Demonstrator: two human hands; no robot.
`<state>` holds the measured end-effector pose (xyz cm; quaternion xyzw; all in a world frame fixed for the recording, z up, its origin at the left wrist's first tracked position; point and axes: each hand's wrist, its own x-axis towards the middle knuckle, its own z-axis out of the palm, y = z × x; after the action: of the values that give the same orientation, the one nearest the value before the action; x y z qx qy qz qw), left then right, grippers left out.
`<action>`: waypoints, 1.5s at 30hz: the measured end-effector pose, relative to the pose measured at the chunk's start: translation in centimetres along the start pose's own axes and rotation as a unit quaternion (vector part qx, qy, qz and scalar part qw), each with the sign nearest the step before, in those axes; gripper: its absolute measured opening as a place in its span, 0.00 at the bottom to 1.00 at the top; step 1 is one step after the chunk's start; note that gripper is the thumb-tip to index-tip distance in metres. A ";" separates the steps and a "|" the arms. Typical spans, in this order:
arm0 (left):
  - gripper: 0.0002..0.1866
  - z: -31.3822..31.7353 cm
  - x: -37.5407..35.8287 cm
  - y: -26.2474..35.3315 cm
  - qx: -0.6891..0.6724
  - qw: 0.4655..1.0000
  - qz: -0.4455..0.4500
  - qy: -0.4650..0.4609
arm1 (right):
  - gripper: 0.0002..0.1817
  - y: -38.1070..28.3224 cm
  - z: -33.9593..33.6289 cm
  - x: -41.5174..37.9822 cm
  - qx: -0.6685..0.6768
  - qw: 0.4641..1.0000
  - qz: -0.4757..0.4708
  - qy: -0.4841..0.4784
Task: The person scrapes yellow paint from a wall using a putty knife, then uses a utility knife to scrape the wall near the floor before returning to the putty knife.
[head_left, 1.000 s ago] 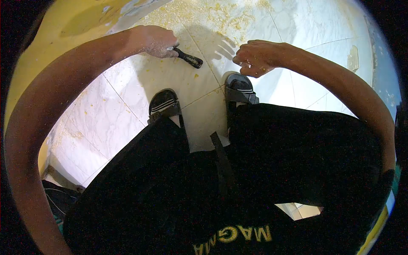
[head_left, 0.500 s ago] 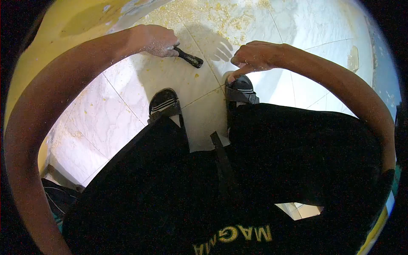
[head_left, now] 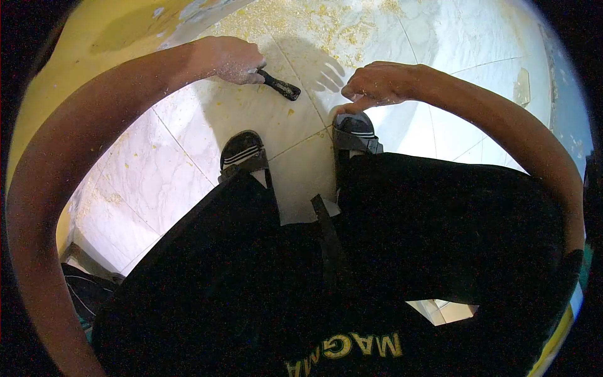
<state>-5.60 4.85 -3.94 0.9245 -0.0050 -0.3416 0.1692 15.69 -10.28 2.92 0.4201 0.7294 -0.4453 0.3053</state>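
My left hand (head_left: 235,60), dusted with pale powder, is closed around a black-handled tool (head_left: 281,85). The worn handle sticks out toward the right, while the tool's other end is hidden by the hand. Over the toe of the right sandal (head_left: 356,125) hangs my right hand (head_left: 382,85), its thumb stretched out and overlapping the sandal's front edge. Its other fingers are bent, and nothing shows in them. A shadow with separated fingers falls on the floor just left of it.
Yellow flakes (head_left: 333,28) litter the pale tiled floor (head_left: 166,151), thickest at the top. A yellow wall (head_left: 75,69) with patchy paint rises at the left. The left sandal (head_left: 242,151) stands between the hands and my dark clothing. Farther right lies a pale flat piece (head_left: 522,87).
My right thumb has shifted slightly at the toe of the sandal. The left hand and the tool stay in place.
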 end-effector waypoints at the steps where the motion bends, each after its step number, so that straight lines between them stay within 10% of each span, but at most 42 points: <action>1: 0.22 -0.2 -0.1 0.1 -0.004 1.000 -0.006 -0.006 | 0.38 0.0 0.0 0.0 -0.002 1.000 -0.005 -0.001; 38: 0.29 -1.5 -0.6 3.0 -0.131 0.986 0.052 0.086 | 0.27 0.1 0.1 0.0 0.023 0.998 -0.055 -0.003; 45: 0.21 -1.9 0.1 1.4 0.007 0.991 0.115 0.070 | 0.23 1.4 1.6 0.5 -0.039 0.998 -0.015 0.036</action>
<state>-4.13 4.13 -2.20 0.9405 -0.1019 -0.2544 0.2008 16.82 -11.17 1.33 0.4123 0.7631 -0.4057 0.2882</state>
